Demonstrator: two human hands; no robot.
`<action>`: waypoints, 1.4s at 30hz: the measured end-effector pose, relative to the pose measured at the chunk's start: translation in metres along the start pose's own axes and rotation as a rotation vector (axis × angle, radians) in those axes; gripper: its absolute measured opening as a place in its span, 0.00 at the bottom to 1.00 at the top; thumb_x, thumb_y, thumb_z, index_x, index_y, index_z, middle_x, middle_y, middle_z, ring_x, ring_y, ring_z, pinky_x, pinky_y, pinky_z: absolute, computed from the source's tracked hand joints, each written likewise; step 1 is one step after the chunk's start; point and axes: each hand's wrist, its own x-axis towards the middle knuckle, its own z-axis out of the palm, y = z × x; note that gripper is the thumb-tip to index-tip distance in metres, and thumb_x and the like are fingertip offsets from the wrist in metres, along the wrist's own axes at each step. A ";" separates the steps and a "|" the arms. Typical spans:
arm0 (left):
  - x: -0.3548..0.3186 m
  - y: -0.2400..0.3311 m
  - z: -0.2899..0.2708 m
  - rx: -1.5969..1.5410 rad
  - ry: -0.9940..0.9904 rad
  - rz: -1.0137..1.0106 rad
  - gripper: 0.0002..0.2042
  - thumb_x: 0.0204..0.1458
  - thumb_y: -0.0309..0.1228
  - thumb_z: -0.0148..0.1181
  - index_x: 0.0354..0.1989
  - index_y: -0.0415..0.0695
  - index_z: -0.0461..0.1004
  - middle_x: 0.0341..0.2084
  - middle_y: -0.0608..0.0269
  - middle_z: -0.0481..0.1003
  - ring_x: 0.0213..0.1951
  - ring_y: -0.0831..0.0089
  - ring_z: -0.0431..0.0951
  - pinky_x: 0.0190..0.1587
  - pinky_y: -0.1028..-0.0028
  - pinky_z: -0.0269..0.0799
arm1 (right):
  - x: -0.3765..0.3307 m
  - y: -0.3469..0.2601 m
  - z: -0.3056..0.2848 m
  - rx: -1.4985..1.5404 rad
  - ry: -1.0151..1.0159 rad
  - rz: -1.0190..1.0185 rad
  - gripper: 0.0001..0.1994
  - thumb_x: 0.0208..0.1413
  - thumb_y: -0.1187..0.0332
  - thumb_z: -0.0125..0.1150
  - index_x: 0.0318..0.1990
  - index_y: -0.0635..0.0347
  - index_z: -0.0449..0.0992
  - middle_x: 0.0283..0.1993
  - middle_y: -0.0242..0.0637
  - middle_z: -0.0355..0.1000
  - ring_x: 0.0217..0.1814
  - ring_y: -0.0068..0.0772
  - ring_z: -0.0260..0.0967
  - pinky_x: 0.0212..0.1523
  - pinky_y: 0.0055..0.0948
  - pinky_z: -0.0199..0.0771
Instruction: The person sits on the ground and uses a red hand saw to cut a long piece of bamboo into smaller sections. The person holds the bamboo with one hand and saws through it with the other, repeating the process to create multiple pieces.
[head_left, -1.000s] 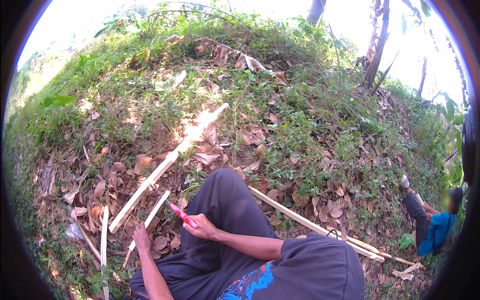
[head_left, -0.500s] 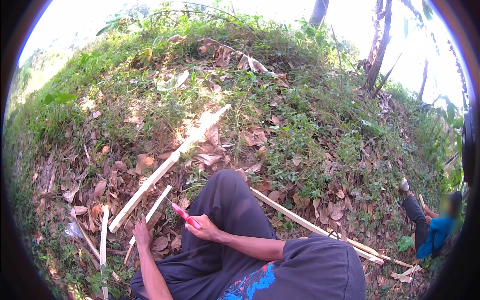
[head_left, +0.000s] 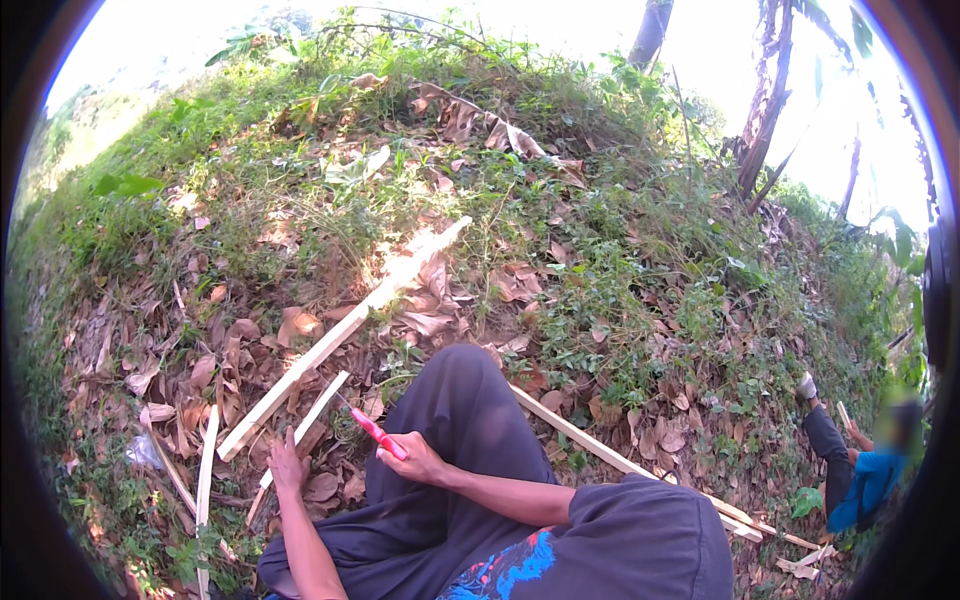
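I sit on the ground with my knee in dark trousers (head_left: 455, 400) raised. My right hand (head_left: 415, 462) is closed around a tool with a red handle (head_left: 378, 434), its tip pointing up and left. My left hand (head_left: 287, 468) rests on the lower end of a thin pale split strip (head_left: 305, 425) lying among dry leaves. A long, wider pale strip (head_left: 345, 335) runs diagonally from near that hand up to the right. Whether the left fingers are closed on the thin strip is unclear.
Another long pale strip (head_left: 620, 462) passes under my leg toward the lower right. More thin strips (head_left: 205, 470) lie at the left. Dry leaves and grass cover the slope, tree trunks (head_left: 765, 110) stand at upper right. Another person in blue (head_left: 865, 480) sits at the right edge.
My right hand with the red-handled tool has shifted slightly; the view has tilted a little. The strips have not moved.
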 end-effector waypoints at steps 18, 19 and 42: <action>-0.011 0.008 -0.008 -0.082 -0.008 -0.089 0.42 0.45 0.39 0.71 0.71 0.55 0.57 0.50 0.47 0.71 0.53 0.49 0.71 0.56 0.49 0.64 | -0.003 0.003 0.001 0.023 0.010 0.009 0.14 0.60 0.64 0.59 0.29 0.66 0.69 0.18 0.39 0.61 0.21 0.26 0.53 0.25 0.36 0.61; -0.011 0.007 -0.009 -0.079 -0.010 -0.090 0.41 0.45 0.39 0.71 0.71 0.54 0.57 0.50 0.47 0.70 0.53 0.49 0.71 0.56 0.49 0.64 | -0.003 0.003 0.001 0.019 0.006 0.003 0.13 0.60 0.65 0.59 0.29 0.66 0.69 0.18 0.39 0.61 0.21 0.26 0.53 0.25 0.36 0.61; -0.010 0.005 -0.006 -0.122 -0.025 -0.075 0.39 0.46 0.38 0.69 0.70 0.53 0.59 0.53 0.44 0.70 0.53 0.46 0.71 0.55 0.47 0.65 | -0.005 -0.001 0.000 0.023 -0.003 0.004 0.14 0.61 0.64 0.58 0.29 0.66 0.68 0.18 0.39 0.59 0.21 0.29 0.51 0.25 0.36 0.60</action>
